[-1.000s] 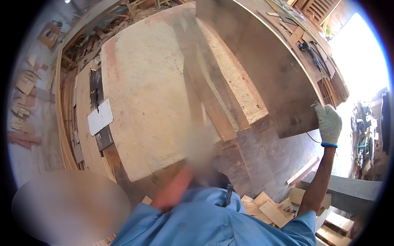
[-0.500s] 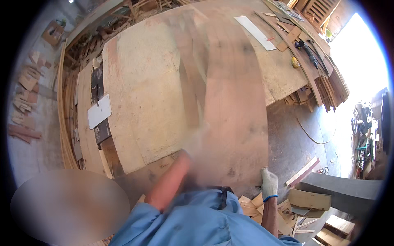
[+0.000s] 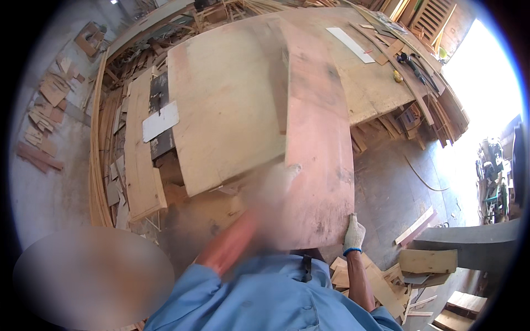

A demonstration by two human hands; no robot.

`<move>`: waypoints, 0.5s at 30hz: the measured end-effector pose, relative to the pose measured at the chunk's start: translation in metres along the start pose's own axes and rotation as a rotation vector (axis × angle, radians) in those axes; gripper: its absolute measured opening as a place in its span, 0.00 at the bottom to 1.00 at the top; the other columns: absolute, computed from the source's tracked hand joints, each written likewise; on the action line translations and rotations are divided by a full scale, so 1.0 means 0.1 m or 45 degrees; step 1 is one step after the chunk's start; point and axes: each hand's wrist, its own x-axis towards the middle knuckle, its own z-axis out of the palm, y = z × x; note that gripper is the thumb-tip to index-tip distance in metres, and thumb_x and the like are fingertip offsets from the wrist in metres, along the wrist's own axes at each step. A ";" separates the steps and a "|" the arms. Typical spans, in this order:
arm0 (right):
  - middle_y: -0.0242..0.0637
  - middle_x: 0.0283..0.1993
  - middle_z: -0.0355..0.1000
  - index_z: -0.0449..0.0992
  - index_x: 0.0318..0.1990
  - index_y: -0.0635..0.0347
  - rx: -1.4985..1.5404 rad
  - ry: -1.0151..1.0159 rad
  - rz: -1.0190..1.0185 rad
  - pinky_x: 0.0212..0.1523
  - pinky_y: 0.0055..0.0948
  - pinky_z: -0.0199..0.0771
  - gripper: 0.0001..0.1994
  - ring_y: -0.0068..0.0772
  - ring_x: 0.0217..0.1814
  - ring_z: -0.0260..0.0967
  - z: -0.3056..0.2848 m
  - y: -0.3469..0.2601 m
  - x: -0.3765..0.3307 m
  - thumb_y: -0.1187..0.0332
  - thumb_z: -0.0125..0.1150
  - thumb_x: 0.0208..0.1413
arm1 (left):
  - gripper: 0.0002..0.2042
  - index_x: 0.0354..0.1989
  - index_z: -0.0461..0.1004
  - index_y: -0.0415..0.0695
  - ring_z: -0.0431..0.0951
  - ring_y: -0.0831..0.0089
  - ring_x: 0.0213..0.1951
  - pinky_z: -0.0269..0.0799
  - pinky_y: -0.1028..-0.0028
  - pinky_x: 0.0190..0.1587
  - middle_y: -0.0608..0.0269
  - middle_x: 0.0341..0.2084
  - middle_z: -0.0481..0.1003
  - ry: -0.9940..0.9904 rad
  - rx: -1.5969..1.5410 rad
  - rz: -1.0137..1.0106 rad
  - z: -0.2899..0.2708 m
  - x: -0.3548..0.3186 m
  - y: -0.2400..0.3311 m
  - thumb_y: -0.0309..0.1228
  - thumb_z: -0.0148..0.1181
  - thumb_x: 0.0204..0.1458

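Observation:
A long, reddish-brown plywood board [image 3: 319, 149] stretches from my waist out over the worktable. My left hand [image 3: 294, 172], in a pale work glove, holds the board's left edge; fingertips lie on its top face, and a blur covers much of the wrist. My right hand [image 3: 354, 234], gloved with a blue cuff, grips the board's near right corner, thumb on the edge. Beneath and left of the board lies a broad, pale plywood sheet [image 3: 229, 110].
A white rectangular piece [image 3: 160, 121] lies left of the pale sheet. A black power tool [image 3: 413, 67] and a yellow object [image 3: 397, 76] rest at the far right. Wood offcuts [image 3: 381, 284] litter the floor by my right arm, near a grey beam [image 3: 469, 243].
The board looks narrower and more tilted. My left hand's fingers now show on its left edge, where blur hid them before. The surroundings have shifted mostly rightward in view.

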 end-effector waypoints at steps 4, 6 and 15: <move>0.31 0.17 0.62 0.73 0.25 0.73 -0.078 -0.080 -0.176 0.27 0.37 0.56 0.29 0.23 0.24 0.53 -0.13 0.13 -0.54 0.51 0.49 0.69 | 0.14 0.49 0.81 0.40 0.80 0.55 0.47 0.75 0.62 0.53 0.48 0.46 0.81 0.217 0.231 0.319 -0.21 -1.02 -0.12 0.31 0.54 0.59; 0.38 0.18 0.65 0.75 0.26 0.71 -0.181 -0.088 -0.284 0.29 0.39 0.59 0.27 0.27 0.24 0.57 -0.21 0.14 -0.73 0.52 0.49 0.69 | 0.14 0.49 0.80 0.40 0.80 0.57 0.49 0.74 0.62 0.55 0.47 0.47 0.81 0.342 0.191 0.234 -0.30 -1.45 -0.09 0.31 0.54 0.60; 0.49 0.28 0.73 0.79 0.35 0.64 -0.667 -0.449 -0.862 0.34 0.41 0.69 0.18 0.46 0.28 0.70 -0.53 0.44 -1.26 0.59 0.48 0.68 | 0.18 0.59 0.74 0.38 0.75 0.68 0.56 0.70 0.65 0.61 0.59 0.54 0.77 0.516 -1.048 -0.550 -0.04 -3.17 -0.32 0.35 0.51 0.67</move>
